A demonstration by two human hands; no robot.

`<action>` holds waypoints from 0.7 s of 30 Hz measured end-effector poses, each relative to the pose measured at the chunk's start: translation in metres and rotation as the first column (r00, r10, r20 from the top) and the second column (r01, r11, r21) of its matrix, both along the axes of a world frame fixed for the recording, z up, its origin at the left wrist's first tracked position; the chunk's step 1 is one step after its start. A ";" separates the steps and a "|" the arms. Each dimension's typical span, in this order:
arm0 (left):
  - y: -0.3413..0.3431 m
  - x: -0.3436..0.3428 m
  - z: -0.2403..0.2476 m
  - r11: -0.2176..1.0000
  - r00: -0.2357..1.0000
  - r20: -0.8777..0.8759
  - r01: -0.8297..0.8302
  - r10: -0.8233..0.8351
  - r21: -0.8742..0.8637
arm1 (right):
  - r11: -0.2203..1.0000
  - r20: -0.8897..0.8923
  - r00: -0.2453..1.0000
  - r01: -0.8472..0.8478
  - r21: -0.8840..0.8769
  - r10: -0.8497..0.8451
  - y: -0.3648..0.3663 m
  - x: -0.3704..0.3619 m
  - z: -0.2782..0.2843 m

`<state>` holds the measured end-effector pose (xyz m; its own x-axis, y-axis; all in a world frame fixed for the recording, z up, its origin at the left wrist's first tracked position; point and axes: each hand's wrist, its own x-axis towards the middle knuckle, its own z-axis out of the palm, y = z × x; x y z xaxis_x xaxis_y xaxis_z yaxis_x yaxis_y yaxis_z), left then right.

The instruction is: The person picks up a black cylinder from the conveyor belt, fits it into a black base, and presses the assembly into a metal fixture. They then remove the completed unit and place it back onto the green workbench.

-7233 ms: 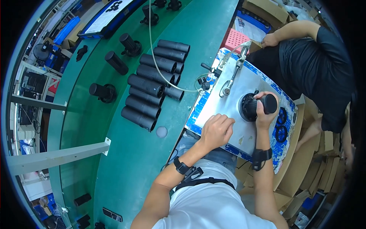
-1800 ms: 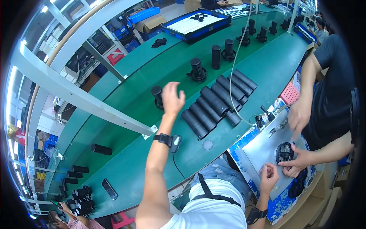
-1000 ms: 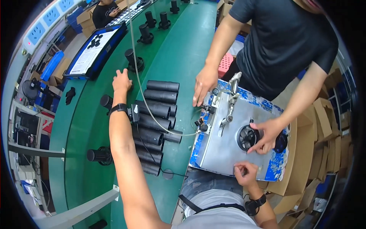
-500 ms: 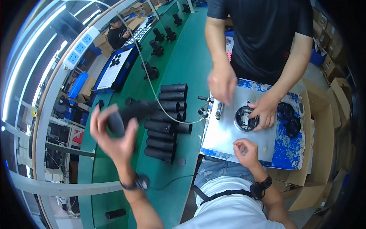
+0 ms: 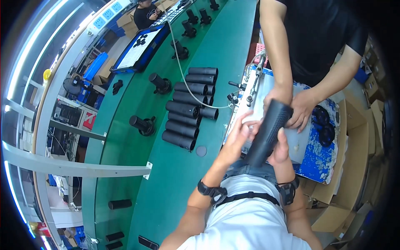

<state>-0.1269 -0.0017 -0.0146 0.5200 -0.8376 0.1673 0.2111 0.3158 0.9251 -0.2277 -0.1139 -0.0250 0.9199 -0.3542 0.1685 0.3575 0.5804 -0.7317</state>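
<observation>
A black tube (image 5: 266,135) with a textured grip is held tilted in front of me, over the near edge of the metal-topped work plate. My right hand (image 5: 281,152) holds it from the right, thumb along its side. My left hand (image 5: 241,135) is close by on the tube's left, fingers bent and apart; whether they touch the tube I cannot make out. Just beyond, a co-worker's two hands (image 5: 301,109) work low over the metal plate (image 5: 298,152), partly behind the tube. What those hands work on is hidden.
Several black tubes (image 5: 181,121) lie in rows on the green bench (image 5: 166,179). Black tubes on flanged bases (image 5: 143,124) stand along its far side. Black round parts (image 5: 324,127) rest on the blue board. A hose (image 5: 183,79) crosses the bench; cardboard boxes (image 5: 354,146) stand right.
The tube has come from above the bench, in my left hand, to in front of me, where my right hand holds it. The co-worker's hands remain over the plate. The view has shifted.
</observation>
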 end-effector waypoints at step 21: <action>0.074 0.033 0.007 0.975 0.982 -0.137 -0.152 0.130 -0.162 | 0.904 0.023 0.914 0.405 -0.137 -0.405 -0.065 -0.073 0.004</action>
